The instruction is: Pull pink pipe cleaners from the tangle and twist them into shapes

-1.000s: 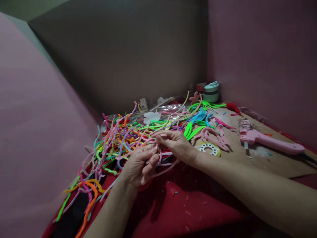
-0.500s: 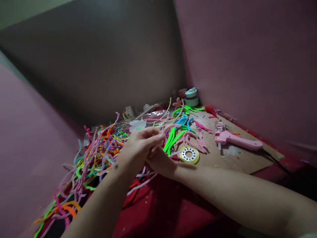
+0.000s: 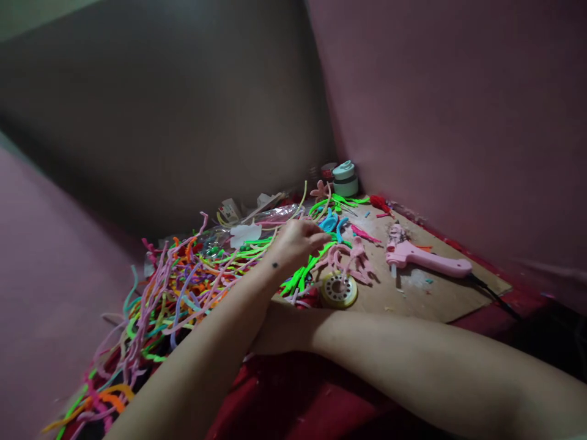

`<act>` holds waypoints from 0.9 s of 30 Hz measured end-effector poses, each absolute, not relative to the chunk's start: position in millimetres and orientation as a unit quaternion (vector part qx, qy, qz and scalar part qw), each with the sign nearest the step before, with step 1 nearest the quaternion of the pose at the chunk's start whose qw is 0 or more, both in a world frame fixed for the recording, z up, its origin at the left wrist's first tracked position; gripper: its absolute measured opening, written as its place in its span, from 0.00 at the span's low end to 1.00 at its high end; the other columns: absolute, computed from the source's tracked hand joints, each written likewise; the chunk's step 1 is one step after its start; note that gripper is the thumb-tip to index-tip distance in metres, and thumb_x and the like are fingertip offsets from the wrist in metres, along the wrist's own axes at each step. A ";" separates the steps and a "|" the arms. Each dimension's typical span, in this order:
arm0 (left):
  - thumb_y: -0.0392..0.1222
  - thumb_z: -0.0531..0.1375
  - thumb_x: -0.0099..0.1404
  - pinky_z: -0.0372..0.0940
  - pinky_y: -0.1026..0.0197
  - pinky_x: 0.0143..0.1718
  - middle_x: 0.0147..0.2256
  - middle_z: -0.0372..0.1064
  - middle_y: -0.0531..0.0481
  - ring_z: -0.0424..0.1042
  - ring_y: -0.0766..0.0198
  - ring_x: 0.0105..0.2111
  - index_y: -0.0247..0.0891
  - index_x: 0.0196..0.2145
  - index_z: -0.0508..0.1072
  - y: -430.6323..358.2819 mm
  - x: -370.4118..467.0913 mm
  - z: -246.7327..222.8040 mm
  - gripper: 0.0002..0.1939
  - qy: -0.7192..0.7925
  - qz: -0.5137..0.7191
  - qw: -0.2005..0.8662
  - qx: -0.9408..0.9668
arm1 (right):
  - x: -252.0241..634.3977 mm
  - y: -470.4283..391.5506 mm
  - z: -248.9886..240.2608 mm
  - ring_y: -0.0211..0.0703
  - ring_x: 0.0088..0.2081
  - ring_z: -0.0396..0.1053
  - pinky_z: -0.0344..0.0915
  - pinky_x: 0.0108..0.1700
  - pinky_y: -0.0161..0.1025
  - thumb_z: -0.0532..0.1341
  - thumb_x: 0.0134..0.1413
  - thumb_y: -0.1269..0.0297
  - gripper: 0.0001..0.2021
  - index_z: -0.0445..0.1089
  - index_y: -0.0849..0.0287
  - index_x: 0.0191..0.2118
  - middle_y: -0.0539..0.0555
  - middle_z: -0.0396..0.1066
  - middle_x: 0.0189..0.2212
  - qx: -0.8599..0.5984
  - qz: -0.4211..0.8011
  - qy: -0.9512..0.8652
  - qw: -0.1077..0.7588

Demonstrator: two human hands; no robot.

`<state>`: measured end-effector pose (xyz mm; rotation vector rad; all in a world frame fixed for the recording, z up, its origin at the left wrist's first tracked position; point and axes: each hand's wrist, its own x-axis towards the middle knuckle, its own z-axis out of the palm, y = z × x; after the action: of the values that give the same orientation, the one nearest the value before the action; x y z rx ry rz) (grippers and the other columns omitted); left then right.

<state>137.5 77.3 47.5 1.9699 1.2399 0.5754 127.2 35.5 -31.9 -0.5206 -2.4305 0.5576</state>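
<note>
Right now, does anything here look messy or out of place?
Yes, the fuzzy stems lie in a tangled, mixed-color heap at left, not sorted; near the glue gun, small scraps litter the board.

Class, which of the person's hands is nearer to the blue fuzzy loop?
Left. The left hand is close by the blue fuzzy loop, to its lower left in view; the right hand is farther down, partly hidden by the left forearm.

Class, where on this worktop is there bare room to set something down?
Mostly bare: the brown board between the yellow-rimmed ring and the pink glue gun, plus the red cloth between the forearms. Crowded: the left side, under the heap of fuzzy stems.
</note>
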 end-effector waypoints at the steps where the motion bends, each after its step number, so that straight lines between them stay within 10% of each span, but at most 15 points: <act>1: 0.42 0.60 0.54 0.49 0.70 0.13 0.17 0.62 0.53 0.57 0.74 0.13 0.33 0.23 0.72 71.8 130.1 55.4 0.09 0.477 0.266 0.359 0.757 | 127.0 33.9 -32.1 0.47 0.39 0.68 0.63 0.40 0.41 0.55 0.52 0.66 0.09 0.71 0.62 0.36 0.56 0.73 0.37 -0.198 0.194 -0.918 0.284; 8: 0.41 0.60 0.54 0.52 0.70 0.15 0.17 0.63 0.54 0.58 0.74 0.14 0.32 0.26 0.71 39.6 54.1 74.9 0.08 0.531 0.417 0.276 0.684 | 134.8 14.1 -24.5 0.39 0.27 0.67 0.51 0.24 0.35 0.51 0.50 0.62 0.12 0.69 0.58 0.25 0.52 0.73 0.26 -0.185 0.137 -0.934 0.274; 27: 0.43 0.56 0.51 0.56 0.64 0.28 0.25 0.70 0.51 0.66 0.63 0.27 0.38 0.25 0.74 28.5 -60.5 43.0 0.09 0.676 0.108 0.048 0.728 | 127.4 12.3 -43.1 0.33 0.23 0.63 0.53 0.26 0.31 0.55 0.51 0.67 0.10 0.70 0.63 0.24 0.53 0.71 0.21 -0.152 0.188 -0.921 0.306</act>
<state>-60.5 28.5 43.0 2.2182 2.0598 0.3282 127.4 12.3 -43.1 -0.4024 -2.4370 0.4963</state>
